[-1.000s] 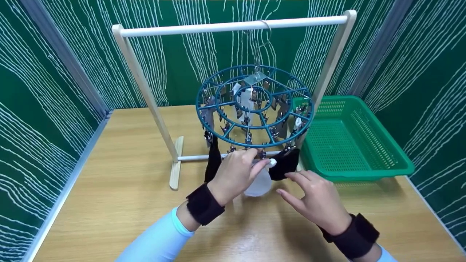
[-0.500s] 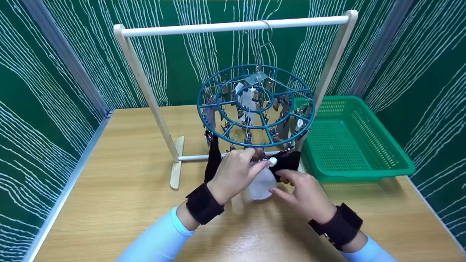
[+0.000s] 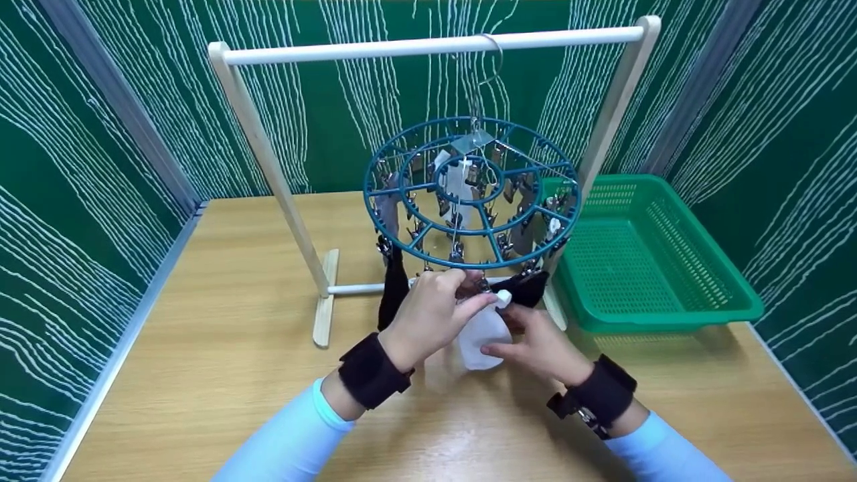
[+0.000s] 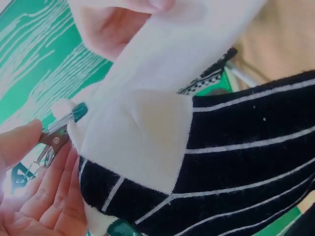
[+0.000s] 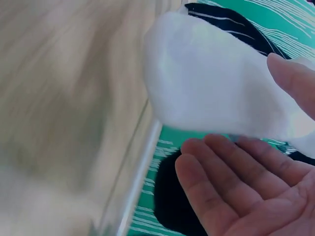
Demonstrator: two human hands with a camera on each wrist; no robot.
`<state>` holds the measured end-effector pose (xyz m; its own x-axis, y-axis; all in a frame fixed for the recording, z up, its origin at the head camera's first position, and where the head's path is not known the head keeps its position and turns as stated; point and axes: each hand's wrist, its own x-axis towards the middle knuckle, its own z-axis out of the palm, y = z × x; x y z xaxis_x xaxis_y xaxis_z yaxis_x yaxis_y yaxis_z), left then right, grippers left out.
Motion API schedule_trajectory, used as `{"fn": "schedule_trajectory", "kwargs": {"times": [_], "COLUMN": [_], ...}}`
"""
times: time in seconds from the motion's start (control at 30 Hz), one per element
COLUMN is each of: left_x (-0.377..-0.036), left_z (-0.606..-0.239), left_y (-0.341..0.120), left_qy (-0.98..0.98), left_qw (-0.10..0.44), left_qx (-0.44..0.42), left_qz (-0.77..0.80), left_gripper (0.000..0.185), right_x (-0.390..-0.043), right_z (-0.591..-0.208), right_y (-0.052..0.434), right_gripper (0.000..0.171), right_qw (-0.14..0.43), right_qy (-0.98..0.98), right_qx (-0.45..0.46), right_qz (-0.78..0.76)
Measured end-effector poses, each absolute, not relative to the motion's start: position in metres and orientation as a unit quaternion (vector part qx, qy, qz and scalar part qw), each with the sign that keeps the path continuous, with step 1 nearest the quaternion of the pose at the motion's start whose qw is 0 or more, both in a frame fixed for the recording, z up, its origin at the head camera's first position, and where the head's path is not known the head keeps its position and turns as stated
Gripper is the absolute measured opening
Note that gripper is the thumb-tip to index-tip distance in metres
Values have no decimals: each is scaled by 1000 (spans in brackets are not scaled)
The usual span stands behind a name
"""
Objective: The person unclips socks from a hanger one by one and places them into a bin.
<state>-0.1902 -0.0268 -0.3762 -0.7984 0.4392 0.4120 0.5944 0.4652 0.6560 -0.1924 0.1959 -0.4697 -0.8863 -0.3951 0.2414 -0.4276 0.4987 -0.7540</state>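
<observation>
In the head view, my left hand (image 3: 435, 304) is at the front of the round blue-green hanger (image 3: 469, 264). Its thumb and fingers pinch a metal clip (image 4: 56, 137), which sits at the edge of white cloth. From there a white sock (image 3: 483, 341) hangs down. My right hand (image 3: 542, 345) is around the sock's lower part. The right wrist view shows its thumb over the white sock (image 5: 211, 78) and its fingers (image 5: 231, 177) extended below. A black sock with white stripes (image 4: 246, 132) and a white heel patch overlaps the white cloth in the left wrist view.
The hanger hooks over the white rail (image 3: 428, 47) of a wooden stand (image 3: 268, 154). More black socks (image 3: 395, 291) and pale pieces (image 3: 457, 184) hang from its clips. A green plastic basket (image 3: 669, 318) stands at the right on the wooden table (image 3: 254, 402).
My right hand has moved left from beside the black sock to around the hanging white sock, which now leans slightly right. My left hand stays at the clip.
</observation>
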Motion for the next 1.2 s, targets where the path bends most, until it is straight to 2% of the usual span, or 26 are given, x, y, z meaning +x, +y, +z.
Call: {"fn": "schedule_trajectory", "kwargs": {"times": [0.2, 0.4, 0.9, 1.2], "left_x": [-192, -196, -194, -193], "left_z": [-378, -380, -383, -386], "left_y": [-27, -27, -28, -26], "left_qy": [-839, -832, -836, -818], "left_qw": [96, 104, 141, 190], "left_qx": [-311, -313, -307, -320], "left_qz": [-437, -446, -432, -438], "left_gripper": [21, 20, 20, 16], "right_x": [-200, -199, -193, -190], "right_z": [-479, -487, -485, -484], "right_y": [184, 175, 170, 170], "right_gripper": [32, 12, 14, 14], "right_qw": [-2, 18, 15, 25], "right_qy": [-842, -823, -810, -805], "right_qx": [229, 200, 179, 193], "right_qz": [489, 532, 558, 561]}}
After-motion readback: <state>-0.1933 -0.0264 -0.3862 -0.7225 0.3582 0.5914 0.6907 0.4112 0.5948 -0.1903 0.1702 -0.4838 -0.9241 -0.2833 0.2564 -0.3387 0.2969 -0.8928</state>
